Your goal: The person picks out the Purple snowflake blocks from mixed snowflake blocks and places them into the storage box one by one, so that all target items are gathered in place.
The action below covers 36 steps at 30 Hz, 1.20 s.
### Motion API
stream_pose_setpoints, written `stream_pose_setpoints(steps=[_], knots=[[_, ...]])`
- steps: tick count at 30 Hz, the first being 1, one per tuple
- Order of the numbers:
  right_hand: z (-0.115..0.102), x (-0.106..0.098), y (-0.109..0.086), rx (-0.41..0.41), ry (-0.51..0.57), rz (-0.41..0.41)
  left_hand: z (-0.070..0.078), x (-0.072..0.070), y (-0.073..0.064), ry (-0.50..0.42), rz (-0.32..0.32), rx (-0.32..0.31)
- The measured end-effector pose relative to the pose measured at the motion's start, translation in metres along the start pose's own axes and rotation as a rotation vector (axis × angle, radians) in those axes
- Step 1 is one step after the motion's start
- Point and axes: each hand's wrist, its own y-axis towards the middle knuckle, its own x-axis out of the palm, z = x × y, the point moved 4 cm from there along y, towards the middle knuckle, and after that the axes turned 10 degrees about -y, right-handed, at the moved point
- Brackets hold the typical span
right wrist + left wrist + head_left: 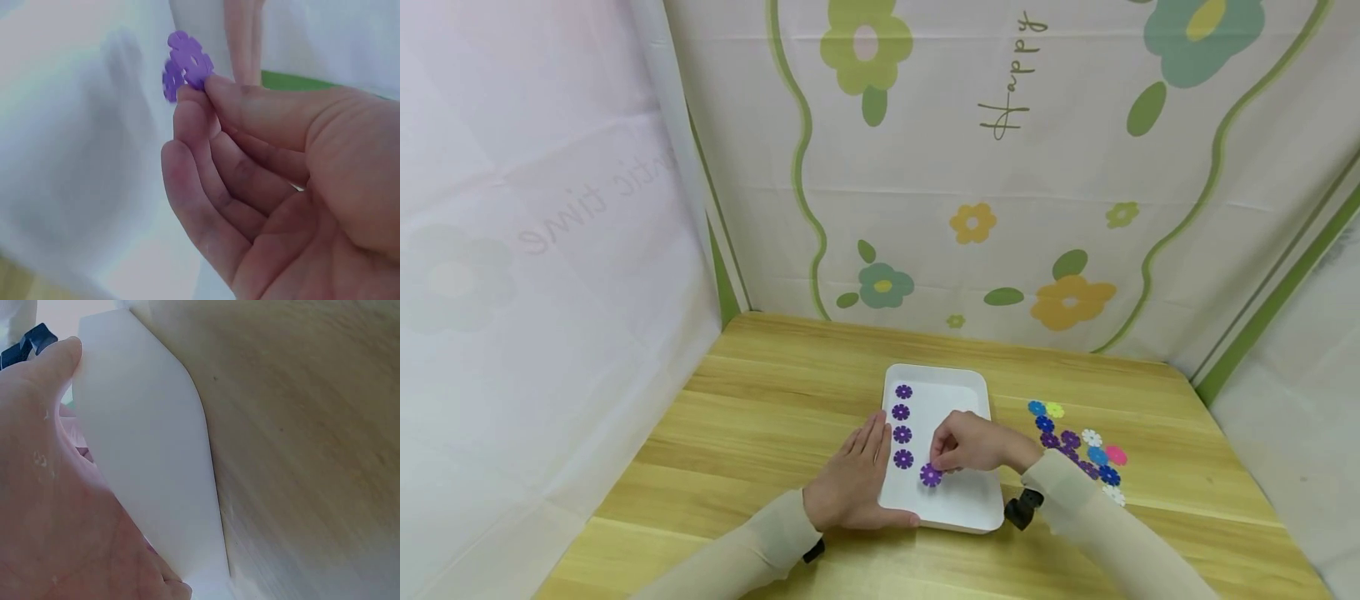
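A white rectangular tray [943, 508] stands on the table, with several purple snowflake discs [902, 435] in a column along its left side. My right hand [973, 442] pinches another purple snowflake disc [931, 475] by its edge between thumb and fingertips, low over the tray's near part, right of the column's lower end. In the right wrist view this held disc [189, 59] tilts up from the fingertips, a second purple disc [170, 81] behind it. My left hand [857, 483] rests along the tray's left wall, fingers straight, thumb stretched along the near rim.
Right of the tray lies a loose group of snowflake discs: purple [1071, 438], blue [1044, 424], white [1092, 437], pink [1116, 455] and yellow [1055, 410]. A flower-printed curtain [925, 208] hangs behind the wooden table [790, 400]; more cloth hangs at both sides.
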Motion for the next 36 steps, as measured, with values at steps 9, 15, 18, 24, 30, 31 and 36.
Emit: stream_pose_setpoints(steps=[9,15,18,24,30,31,36], knots=[[-0.013,0.030,0.021,-0.026,0.009,0.030,0.001,0.001,0.000,-0.012,0.007,0.010],[-0.014,0.038,0.025,-0.016,0.022,0.044,0.001,0.001,0.000,0.002,0.017,0.024],[-0.015,0.039,0.026,-0.015,0.014,0.047,0.001,0.001,0.000,-0.001,0.015,0.026],[-0.012,0.030,0.021,-0.012,-0.023,0.062,0.001,0.000,0.000,0.006,0.018,0.024],[0.002,0.008,0.005,-0.031,-0.036,0.098,0.000,0.000,0.001,-0.012,0.007,0.007],[0.005,0.003,0.000,-0.030,-0.034,0.103,0.000,0.000,0.001,-0.015,0.006,0.005],[0.022,-0.024,-0.026,-0.032,-0.038,0.141,0.001,0.001,0.000,-0.019,0.002,0.005]])
